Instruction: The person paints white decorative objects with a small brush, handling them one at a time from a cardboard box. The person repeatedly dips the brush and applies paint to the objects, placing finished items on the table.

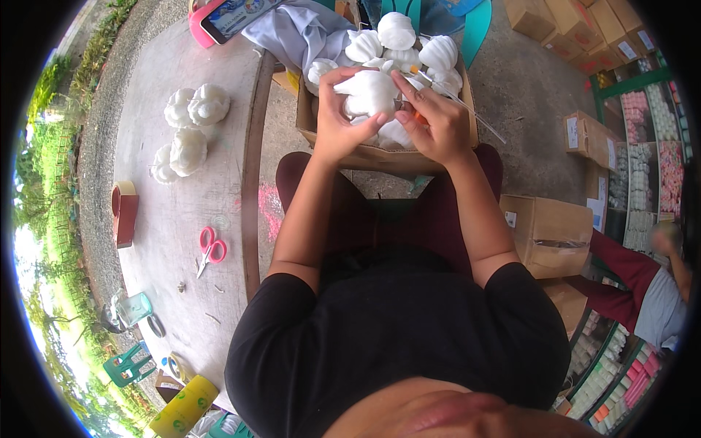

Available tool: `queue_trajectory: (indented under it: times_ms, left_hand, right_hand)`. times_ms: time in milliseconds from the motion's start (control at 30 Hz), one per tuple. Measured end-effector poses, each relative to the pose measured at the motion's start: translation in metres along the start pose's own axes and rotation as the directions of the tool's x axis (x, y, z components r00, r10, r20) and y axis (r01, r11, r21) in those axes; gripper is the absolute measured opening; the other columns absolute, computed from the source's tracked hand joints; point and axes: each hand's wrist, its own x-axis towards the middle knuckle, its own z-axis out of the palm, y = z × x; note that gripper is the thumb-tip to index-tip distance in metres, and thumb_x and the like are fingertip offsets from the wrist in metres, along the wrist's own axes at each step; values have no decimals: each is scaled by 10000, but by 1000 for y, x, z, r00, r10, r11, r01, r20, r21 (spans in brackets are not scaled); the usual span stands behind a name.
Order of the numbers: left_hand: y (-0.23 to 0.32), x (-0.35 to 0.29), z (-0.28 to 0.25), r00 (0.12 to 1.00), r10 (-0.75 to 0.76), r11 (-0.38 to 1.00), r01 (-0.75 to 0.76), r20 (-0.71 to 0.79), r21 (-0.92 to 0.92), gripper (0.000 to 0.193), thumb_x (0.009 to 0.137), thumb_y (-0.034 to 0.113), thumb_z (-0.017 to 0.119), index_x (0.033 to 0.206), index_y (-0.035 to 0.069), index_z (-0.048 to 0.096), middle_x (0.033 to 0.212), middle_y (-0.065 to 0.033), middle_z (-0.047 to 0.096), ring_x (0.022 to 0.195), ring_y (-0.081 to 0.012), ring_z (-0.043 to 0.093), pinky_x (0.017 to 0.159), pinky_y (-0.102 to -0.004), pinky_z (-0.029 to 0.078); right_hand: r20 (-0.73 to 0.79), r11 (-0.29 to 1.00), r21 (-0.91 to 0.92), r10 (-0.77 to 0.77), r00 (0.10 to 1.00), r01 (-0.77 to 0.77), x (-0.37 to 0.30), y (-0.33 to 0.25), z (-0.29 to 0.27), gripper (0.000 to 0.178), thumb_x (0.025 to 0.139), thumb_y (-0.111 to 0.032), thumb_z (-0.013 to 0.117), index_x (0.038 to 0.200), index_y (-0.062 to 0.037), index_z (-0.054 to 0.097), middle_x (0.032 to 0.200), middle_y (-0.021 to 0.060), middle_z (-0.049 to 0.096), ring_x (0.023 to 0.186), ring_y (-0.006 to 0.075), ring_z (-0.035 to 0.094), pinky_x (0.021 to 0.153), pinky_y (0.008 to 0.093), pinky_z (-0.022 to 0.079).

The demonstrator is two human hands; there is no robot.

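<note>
Over an open cardboard box, my left hand is closed around a white, lumpy moulded piece with a smooth, waxy look. The fingers wrap its far side and the thumb presses its near side. My right hand is at the piece's right side, index finger and thumb closed toward it. Between those fingers shows a small orange tool handle; the rest of it is hidden. Several white ridged pieces are heaped in the cardboard box under my hands. A thin white stick slants out past my right hand.
On the grey table at left are white ridged pieces, pink-handled scissors, brown tape, a yellow roll, a phone and grey cloth. Cardboard boxes, stocked shelves and another person are at right.
</note>
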Motion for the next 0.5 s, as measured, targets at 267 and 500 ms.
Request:
queue_trajectory:
  times_ms: [267, 500]
  left_hand:
    - [-4, 0, -4, 998, 59, 998, -58, 37, -31, 751, 667, 113, 796, 1248, 68, 322, 1225, -183, 503, 1113, -269, 537, 923, -390, 479]
    - [-2, 5, -9, 957, -283, 905, 248, -56, -345, 767, 832, 273, 658, 1398, 79, 178, 1265, -201, 459, 1121, -323, 548, 865, -419, 527]
  right_hand:
    - [62, 997, 2, 75, 995, -75, -3, 3, -4, 412, 882, -240, 606, 1279, -128, 588, 705, 44, 587, 515, 134, 511, 501, 271, 433]
    - [-117, 995, 55, 94, 989, -88, 1, 3, 0, 417, 832, -295, 666, 1233, -191, 619, 685, 4, 604, 550, 151, 587, 507, 290, 466]
